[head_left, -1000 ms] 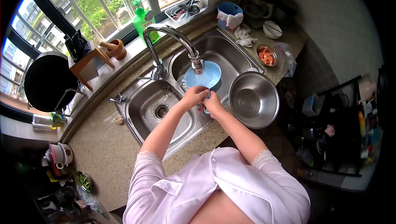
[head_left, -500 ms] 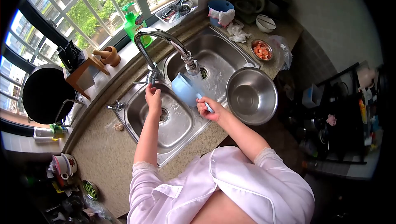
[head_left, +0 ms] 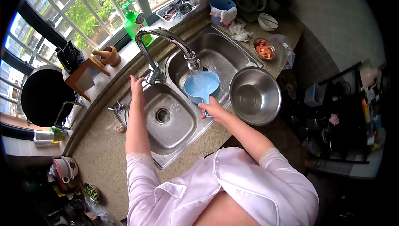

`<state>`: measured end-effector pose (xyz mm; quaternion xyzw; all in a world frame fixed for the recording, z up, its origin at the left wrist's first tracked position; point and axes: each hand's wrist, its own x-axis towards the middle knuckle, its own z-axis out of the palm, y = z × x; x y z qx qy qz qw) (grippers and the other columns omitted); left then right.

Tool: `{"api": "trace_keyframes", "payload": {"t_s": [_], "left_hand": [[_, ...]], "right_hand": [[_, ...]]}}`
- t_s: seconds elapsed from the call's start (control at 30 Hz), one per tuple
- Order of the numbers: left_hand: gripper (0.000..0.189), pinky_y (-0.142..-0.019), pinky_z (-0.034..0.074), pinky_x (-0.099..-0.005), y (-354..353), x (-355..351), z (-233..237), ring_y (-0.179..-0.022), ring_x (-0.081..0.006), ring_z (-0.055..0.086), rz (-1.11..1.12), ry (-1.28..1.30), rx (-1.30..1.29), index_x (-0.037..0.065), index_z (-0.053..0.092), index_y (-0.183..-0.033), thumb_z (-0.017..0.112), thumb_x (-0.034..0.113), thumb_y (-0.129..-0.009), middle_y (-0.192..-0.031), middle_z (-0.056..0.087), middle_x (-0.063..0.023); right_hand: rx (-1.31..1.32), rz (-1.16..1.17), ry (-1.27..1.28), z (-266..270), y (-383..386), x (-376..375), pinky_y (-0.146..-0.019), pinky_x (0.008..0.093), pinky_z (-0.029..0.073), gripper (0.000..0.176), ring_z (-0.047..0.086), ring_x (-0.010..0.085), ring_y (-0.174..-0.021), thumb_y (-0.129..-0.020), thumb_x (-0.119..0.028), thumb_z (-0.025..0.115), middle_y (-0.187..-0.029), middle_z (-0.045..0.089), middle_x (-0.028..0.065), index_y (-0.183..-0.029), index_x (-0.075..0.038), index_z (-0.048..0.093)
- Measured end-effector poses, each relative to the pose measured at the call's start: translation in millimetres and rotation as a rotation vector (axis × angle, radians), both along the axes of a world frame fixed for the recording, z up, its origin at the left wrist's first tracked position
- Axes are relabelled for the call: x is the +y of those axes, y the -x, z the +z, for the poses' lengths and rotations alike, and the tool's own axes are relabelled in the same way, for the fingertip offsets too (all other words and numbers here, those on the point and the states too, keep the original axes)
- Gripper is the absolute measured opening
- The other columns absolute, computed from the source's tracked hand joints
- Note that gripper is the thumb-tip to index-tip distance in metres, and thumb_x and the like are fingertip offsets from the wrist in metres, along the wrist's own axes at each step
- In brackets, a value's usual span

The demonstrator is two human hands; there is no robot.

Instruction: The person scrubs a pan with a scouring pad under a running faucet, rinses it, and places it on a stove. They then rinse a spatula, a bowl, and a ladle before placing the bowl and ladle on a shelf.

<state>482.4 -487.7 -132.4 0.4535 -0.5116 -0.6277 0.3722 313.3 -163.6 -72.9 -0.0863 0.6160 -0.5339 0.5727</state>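
My right hand [head_left: 213,110] is closed around the handle of a light blue water dipper [head_left: 211,81]. The dipper is bowl-up beneath the spout of the chrome faucet [head_left: 154,74], over the divider and the far basin. Water from the spout runs into it. My left hand [head_left: 137,88] is beside the faucet's base, at the lever, with its fingers stretched out. Whether the fingers touch the lever is hard to see. Both hands are above the stainless steel double sink [head_left: 172,143].
A large steel bowl [head_left: 254,97] stands right of the sink. Behind it is a small bowl of orange-pink pieces [head_left: 264,49] beside a plastic bag [head_left: 284,51]. A green soap bottle [head_left: 135,24] and a wooden mortar [head_left: 110,56] stand on the window ledge.
The dipper has turned from tilted on its side to bowl-up under the spout. Water now flows into it. My left hand has swung left at the faucet lever, and its fingers have straightened.
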Motion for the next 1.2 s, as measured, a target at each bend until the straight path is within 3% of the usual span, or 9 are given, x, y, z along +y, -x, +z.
{"api": "trace_keyframes", "payload": {"t_s": [0.1, 0.2, 0.3, 0.33, 0.63, 0.8, 0.93, 1.03, 1.2], "left_hand": [[0.083, -0.098, 0.026, -0.0265, -5, 18, 51, -0.117, -0.0190, 0.038, -0.091, -0.082, 0.014, -0.001, 0.001, -0.142, 0.056, 0.008, -0.080, -0.136, 0.034, -0.0109], [0.083, -0.097, 0.027, -0.0244, -6, 24, 31, -0.113, -0.0184, 0.040, -0.013, 0.111, -0.017, -0.005, 0.001, -0.141, 0.056, 0.008, -0.080, -0.122, 0.044, -0.0091], [0.082, -0.099, 0.031, -0.0283, 0, 64, 51, -0.122, -0.0220, 0.040, 0.017, -0.003, -0.244, -0.008, 0.011, -0.140, 0.059, 0.012, -0.076, -0.137, 0.036, -0.0195], [0.085, -0.073, 0.044, -0.0285, 6, 71, 38, -0.080, -0.0167, 0.050, 0.144, 0.154, -0.240, -0.001, 0.018, -0.141, 0.063, 0.014, -0.071, -0.103, 0.053, -0.0127], [0.056, -0.088, 0.042, -0.0357, 33, 211, 3, -0.100, -0.0308, 0.052, -0.243, 0.529, -0.368, 0.001, 0.041, -0.128, 0.058, 0.010, -0.075, -0.118, 0.049, -0.0196], [0.049, -0.076, 0.049, -0.0331, 59, 295, 11, -0.087, -0.0262, 0.060, -0.514, 0.413, -0.205, 0.002, 0.046, -0.123, 0.058, 0.010, -0.077, -0.110, 0.056, -0.0182], [0.055, -0.066, 0.050, -0.0295, 83, 337, 26, -0.082, -0.0219, 0.061, -0.746, -0.018, -0.060, 0.000, 0.038, -0.129, 0.061, 0.021, -0.083, -0.106, 0.058, -0.0169], [0.077, -0.066, 0.052, -0.0292, 98, 350, 49, -0.088, -0.0231, 0.062, -0.833, -0.449, 0.001, 0.000, 0.020, -0.138, 0.063, 0.032, -0.083, -0.114, 0.054, -0.0172], [0.092, -0.071, 0.055, -0.0353, 123, 364, 54, -0.088, -0.0276, 0.062, -0.798, -0.763, 0.100, 0.004, 0.000, -0.142, 0.064, 0.030, -0.081, -0.124, 0.045, -0.0181]], "right_hand": [[0.282, -0.015, -0.071, -7, 4, -4, -0.052, 0.0416, 0.053, 0.033, 0.059, 0.0229, -0.057, -0.079, -0.012, 0.061, -0.079, 0.056, 0.0133, -0.098, 0.004, 0.040], [1.183, 0.184, -0.236, -6, 6, -7, -0.074, 0.0467, 0.047, 0.030, 0.057, 0.0471, -0.079, -0.078, -0.002, 0.054, -0.089, 0.054, 0.0307, -0.101, 0.007, 0.036], [1.421, 0.056, -0.160, 2, 8, -11, -0.076, 0.0482, 0.046, 0.034, 0.055, 0.0472, -0.086, -0.076, 0.004, 0.049, -0.095, 0.052, 0.0322, -0.106, 0.008, 0.034], [1.422, 0.062, -0.159, 9, 11, -13, -0.076, 0.0482, 0.046, 0.034, 0.055, 0.0472, -0.086, -0.076, 0.004, 0.049, -0.095, 0.052, 0.0322, -0.106, 0.008, 0.034], [1.491, -0.014, -0.200, 39, 31, -2, -0.081, 0.0489, 0.044, 0.046, 0.052, 0.0496, -0.091, -0.075, 0.006, 0.046, -0.110, 0.045, 0.0338, -0.118, 0.007, 0.030], [1.479, -0.043, -0.221, 45, 31, 8, -0.080, 0.0470, 0.046, 0.048, 0.055, 0.0471, -0.090, -0.075, 0.006, 0.048, -0.106, 0.047, 0.0314, -0.120, 0.005, 0.029], [1.529, -0.179, -0.079, 52, 39, 22, -0.070, 0.0436, 0.050, 0.045, 0.060, 0.0406, -0.082, -0.077, 0.004, 0.050, -0.099, 0.051, 0.0282, -0.118, 0.004, 0.030], [0.643, -0.296, 0.170, 72, 47, 48, -0.043, 0.0256, 0.045, 0.033, 0.055, 0.0135, -0.058, -0.082, -0.001, 0.052, -0.081, 0.052, 0.0129, -0.110, 0.000, 0.034], [0.356, -0.344, 0.260, 87, 43, 78, -0.042, 0.0233, 0.042, 0.027, 0.047, 0.0093, -0.050, -0.084, -0.001, 0.051, -0.075, 0.050, 0.0064, -0.106, -0.001, 0.035]]}}
